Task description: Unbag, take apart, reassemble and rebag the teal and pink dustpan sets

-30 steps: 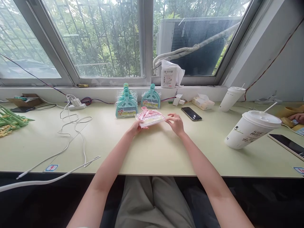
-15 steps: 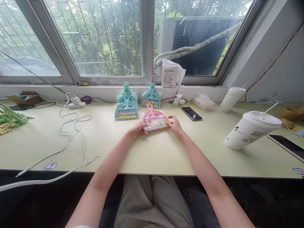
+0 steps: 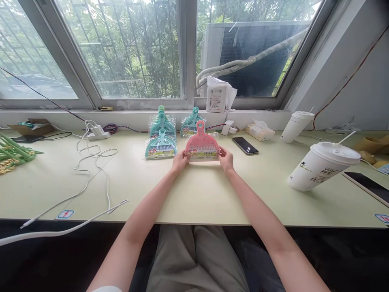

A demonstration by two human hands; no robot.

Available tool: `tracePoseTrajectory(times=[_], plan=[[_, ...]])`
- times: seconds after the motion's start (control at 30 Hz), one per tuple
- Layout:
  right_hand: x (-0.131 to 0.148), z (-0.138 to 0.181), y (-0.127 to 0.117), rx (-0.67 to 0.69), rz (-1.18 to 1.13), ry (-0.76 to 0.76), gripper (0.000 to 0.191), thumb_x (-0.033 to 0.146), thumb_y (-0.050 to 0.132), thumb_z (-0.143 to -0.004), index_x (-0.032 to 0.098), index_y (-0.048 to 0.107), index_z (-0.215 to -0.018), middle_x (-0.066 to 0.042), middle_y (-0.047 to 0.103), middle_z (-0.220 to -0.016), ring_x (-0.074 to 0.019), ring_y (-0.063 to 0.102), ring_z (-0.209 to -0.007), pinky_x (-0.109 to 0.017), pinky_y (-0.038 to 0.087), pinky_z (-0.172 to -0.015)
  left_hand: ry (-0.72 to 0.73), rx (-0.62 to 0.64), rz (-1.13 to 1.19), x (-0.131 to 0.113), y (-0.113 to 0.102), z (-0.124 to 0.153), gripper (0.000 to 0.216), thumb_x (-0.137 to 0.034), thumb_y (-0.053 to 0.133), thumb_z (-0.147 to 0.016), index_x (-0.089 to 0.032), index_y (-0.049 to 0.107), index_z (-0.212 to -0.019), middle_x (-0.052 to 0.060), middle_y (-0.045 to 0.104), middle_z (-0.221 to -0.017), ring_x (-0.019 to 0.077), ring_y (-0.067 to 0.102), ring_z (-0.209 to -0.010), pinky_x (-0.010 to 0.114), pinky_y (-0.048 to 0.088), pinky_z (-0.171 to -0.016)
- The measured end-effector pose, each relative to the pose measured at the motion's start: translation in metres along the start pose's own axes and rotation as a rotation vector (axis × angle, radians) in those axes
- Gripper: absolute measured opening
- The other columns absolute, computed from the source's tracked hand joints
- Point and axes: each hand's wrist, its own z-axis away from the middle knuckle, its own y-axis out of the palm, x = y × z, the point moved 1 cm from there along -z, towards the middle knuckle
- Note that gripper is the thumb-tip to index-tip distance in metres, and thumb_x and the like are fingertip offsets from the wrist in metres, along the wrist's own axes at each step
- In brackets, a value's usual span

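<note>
A pink mini dustpan and brush set (image 3: 201, 142) in clear wrap stands upright on the table, handle up. My left hand (image 3: 180, 160) grips its lower left edge, and my right hand (image 3: 226, 159) its lower right edge, both with fingers closed. Just left of it a row of several teal dustpan sets (image 3: 161, 147) stands one behind another, the front one close to my left hand. Behind the pink set is another teal dustpan set (image 3: 190, 121), partly hidden by it.
Right of my hands lie a black phone (image 3: 244, 145) and a tissue pack (image 3: 260, 132). Farther right stand a large white cup (image 3: 323, 166) with a straw and a smaller cup (image 3: 297, 126). White cables (image 3: 106, 178) trail across the left side. A window ledge (image 3: 130, 115) bounds the back.
The pink dustpan set has tipped from leaning back to upright and shifted slightly right. My left hand moved right with it. The front teal set has slid slightly toward me.
</note>
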Motion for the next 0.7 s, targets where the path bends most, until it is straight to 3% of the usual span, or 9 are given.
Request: tracePoseTrajectory(times=[0.07,0.17,0.43,0.7], plan=[[0.000,0.000,0.006,-0.034,0.092,-0.055,0.044,0.018,0.056,-0.073,0.015,0.062,-0.117,-0.012,0.071,-0.106,-0.0220,0.069,-0.091,-0.037,0.054,-0.083,0.001,-0.129,-0.205,0.001,0.006,-0.012,0.017,-0.028,0.054,-0.085,-0.021,0.062,-0.100,0.008,0.069,-0.092,0.0240,0.065,-0.089,0.034,0.048,-0.080],[-0.003,-0.012,0.013,-0.018,0.268,-0.137,0.038,0.015,0.051,-0.074,0.018,0.065,-0.109,-0.009,0.072,-0.097,-0.0218,0.069,-0.081,-0.036,0.054,-0.077,-0.024,-0.214,-0.374,0.000,0.013,-0.038,0.020,-0.024,0.049,-0.087,-0.022,0.058,-0.105,0.011,0.068,-0.095,0.0283,0.062,-0.099,0.038,0.044,-0.086],[-0.028,-0.086,0.053,-0.008,0.478,-0.262,0.041,0.009,0.042,-0.075,0.018,0.061,-0.110,-0.009,0.070,-0.096,-0.0210,0.065,-0.077,-0.035,0.050,-0.075,-0.086,-0.384,-0.016,0.015,0.032,-0.127,0.030,-0.002,0.041,-0.082,-0.021,0.054,-0.102,0.008,0.066,-0.107,0.0196,0.062,-0.101,0.032,0.045,-0.088],[-0.049,-0.149,0.102,-0.009,0.559,-0.304,0.047,0.004,0.035,-0.074,0.016,0.056,-0.115,-0.014,0.061,-0.109,-0.0232,0.059,-0.098,-0.039,0.049,-0.085,-0.162,-0.549,-0.066,0.035,0.027,-0.190,0.029,-0.005,0.040,-0.083,-0.015,0.055,-0.106,0.017,0.053,-0.119,0.0258,0.052,-0.116,0.040,0.038,-0.100]])
